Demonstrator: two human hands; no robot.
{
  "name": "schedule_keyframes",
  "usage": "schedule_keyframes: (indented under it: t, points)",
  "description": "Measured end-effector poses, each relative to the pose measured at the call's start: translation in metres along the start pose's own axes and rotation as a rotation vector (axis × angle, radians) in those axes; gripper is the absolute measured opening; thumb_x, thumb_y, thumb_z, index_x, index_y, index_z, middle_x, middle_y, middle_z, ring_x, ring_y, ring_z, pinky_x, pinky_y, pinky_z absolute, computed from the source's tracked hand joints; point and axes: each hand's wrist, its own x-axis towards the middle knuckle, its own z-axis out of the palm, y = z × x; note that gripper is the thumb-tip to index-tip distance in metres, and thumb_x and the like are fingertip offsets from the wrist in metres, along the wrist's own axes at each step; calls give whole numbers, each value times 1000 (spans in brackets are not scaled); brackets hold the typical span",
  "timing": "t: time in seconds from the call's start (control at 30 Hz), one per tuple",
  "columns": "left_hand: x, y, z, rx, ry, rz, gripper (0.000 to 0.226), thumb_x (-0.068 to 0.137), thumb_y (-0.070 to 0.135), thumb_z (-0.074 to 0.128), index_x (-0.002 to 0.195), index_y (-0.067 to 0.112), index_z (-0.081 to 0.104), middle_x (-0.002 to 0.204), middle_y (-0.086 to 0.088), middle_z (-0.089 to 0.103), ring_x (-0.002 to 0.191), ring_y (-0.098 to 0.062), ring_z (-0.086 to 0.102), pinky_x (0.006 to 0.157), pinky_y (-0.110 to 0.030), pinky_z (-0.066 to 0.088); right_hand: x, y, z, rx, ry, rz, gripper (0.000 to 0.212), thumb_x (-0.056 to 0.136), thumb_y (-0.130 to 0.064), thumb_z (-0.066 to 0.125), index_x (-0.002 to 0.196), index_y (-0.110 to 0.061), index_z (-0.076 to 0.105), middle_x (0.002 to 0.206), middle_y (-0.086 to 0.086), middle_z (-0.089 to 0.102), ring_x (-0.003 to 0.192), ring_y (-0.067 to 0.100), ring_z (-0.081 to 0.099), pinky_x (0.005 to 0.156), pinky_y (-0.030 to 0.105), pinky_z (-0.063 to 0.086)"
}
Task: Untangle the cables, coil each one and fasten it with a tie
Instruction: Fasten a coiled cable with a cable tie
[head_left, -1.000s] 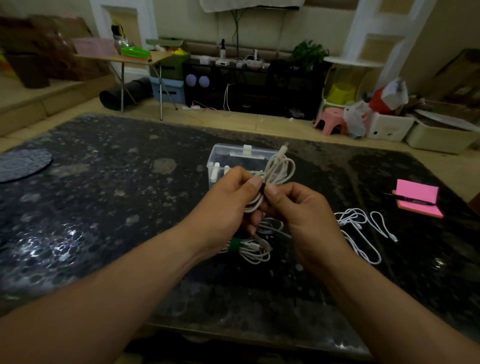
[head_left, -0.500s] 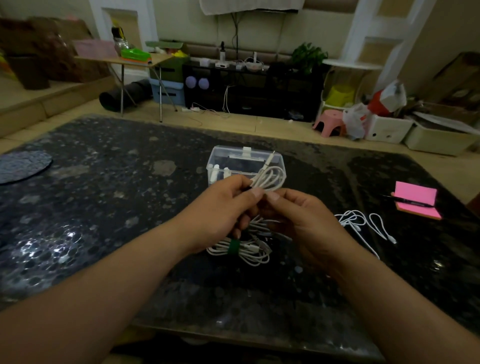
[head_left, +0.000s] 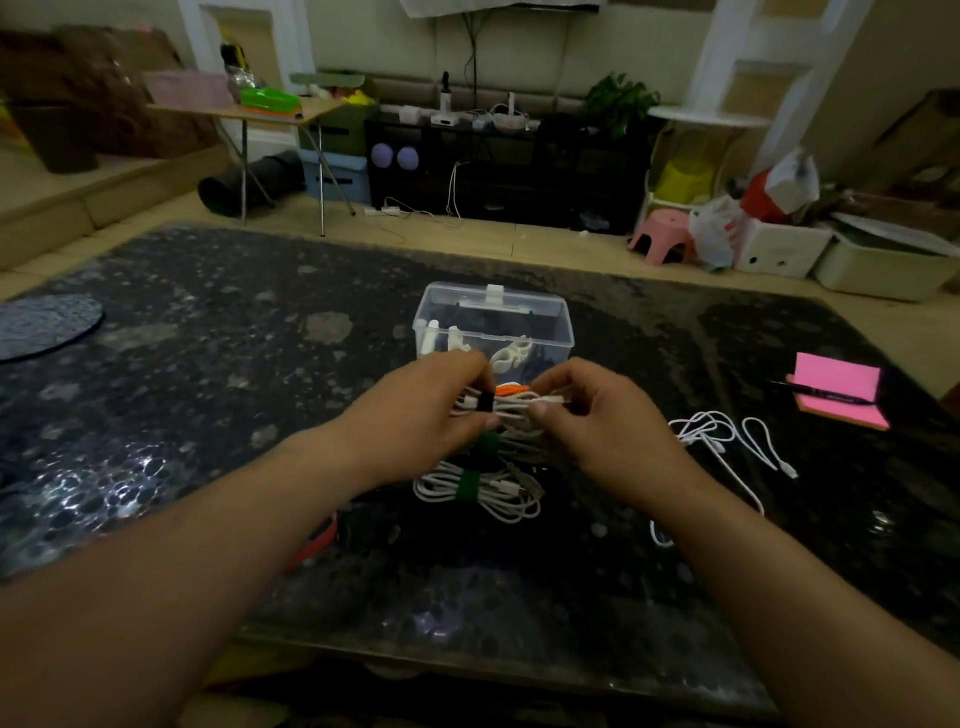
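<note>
Both hands hold a coiled white cable (head_left: 511, 410) above the dark table (head_left: 208, 389). My left hand (head_left: 415, 421) pinches its left end, where a black tie (head_left: 485, 402) wraps the coil. At the coil's right end, my right hand (head_left: 597, 421) pinches the strands. An orange tie (head_left: 511, 388) shows just behind the coil. Under the hands lies a white bundle with a green tie (head_left: 467, 486); another green tie (head_left: 488, 444) shows above it. A loose, tangled white cable (head_left: 727, 441) lies to the right.
A clear plastic box (head_left: 493, 322) with white parts inside stands just beyond the hands. A pink notepad (head_left: 839, 395) with a black pen (head_left: 821, 396) lies at the right. A red-orange strip (head_left: 317, 545) peeks out under my left forearm. A dark round mat (head_left: 41, 325) sits far left.
The coil has dropped from upright in front of the box to lying level between both hands. A black tie is around its left end now.
</note>
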Motion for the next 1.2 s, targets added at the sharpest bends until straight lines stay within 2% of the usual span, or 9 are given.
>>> schedule_keyframes:
  t: [0.1, 0.2, 0.27, 0.57, 0.77, 0.87, 0.97, 1.13, 1.2]
  points:
    - [10, -4, 7, 157, 79, 26, 22, 93, 46, 71, 108, 30, 64, 107, 7, 58, 105, -19, 55, 85, -43, 51, 8, 3, 6, -109, 116, -84, 7, 96, -31, 75, 103, -32, 72, 93, -13, 71, 84, 0, 66, 75, 22, 53]
    - [19, -11, 15, 319, -110, -78, 27, 102, 51, 57, 119, 35, 70, 111, 2, 57, 109, -26, 56, 87, -50, 52, 19, 15, 19, -361, 14, -119, 15, 98, -34, 69, 111, -33, 77, 103, -6, 69, 99, 17, 65, 88, 40, 56]
    - [18, -15, 20, 318, -195, -87, 28, 108, 46, 46, 124, 37, 68, 110, 2, 56, 110, -27, 55, 90, -51, 51, 21, 22, 23, -405, -32, -87, 22, 101, -35, 63, 117, -34, 77, 106, -4, 67, 105, 21, 63, 92, 41, 54]
    - [24, -15, 7, 96, 34, -95, 31, 111, 33, 45, 118, 22, 73, 109, -3, 67, 104, -24, 59, 90, -51, 53, 23, 22, -10, -302, 39, -35, 25, 108, -29, 54, 122, -26, 75, 113, -4, 64, 110, 15, 59, 90, 29, 41]
    - [30, 0, -24, -286, 151, -232, 30, 113, 28, 46, 119, 22, 74, 105, 8, 73, 94, -6, 66, 78, -22, 50, 16, 26, -26, -294, 70, -10, 22, 106, -30, 57, 116, -24, 77, 101, -7, 69, 95, 13, 63, 79, 30, 42]
    - [29, 3, -35, -530, 210, -315, 35, 114, 30, 42, 117, 17, 75, 102, -3, 77, 86, -12, 67, 74, -22, 52, 12, 29, -38, -281, 71, 18, 20, 106, -32, 59, 115, -26, 76, 104, -5, 72, 98, 15, 65, 81, 31, 44]
    - [27, 10, -28, -575, 172, -315, 39, 114, 34, 41, 116, 16, 76, 102, -7, 78, 85, -15, 66, 76, -23, 53, 7, 34, -51, -292, 34, 38, 19, 105, -33, 61, 114, -25, 76, 109, -4, 75, 102, 16, 67, 85, 32, 47]
    - [47, 53, 2, -530, 46, -246, 37, 113, 36, 43, 114, 20, 76, 99, 2, 77, 92, -13, 71, 78, -21, 53, 0, 41, -76, -302, 26, 115, 22, 107, -36, 59, 118, -27, 74, 112, -5, 73, 102, 14, 66, 87, 34, 50]
    - [58, 73, 18, -489, -14, -205, 35, 112, 38, 45, 114, 22, 76, 100, 4, 77, 94, -14, 71, 81, -27, 56, 0, 43, -93, -260, 58, 139, 23, 107, -35, 57, 120, -26, 75, 111, -5, 72, 102, 14, 66, 87, 34, 51]
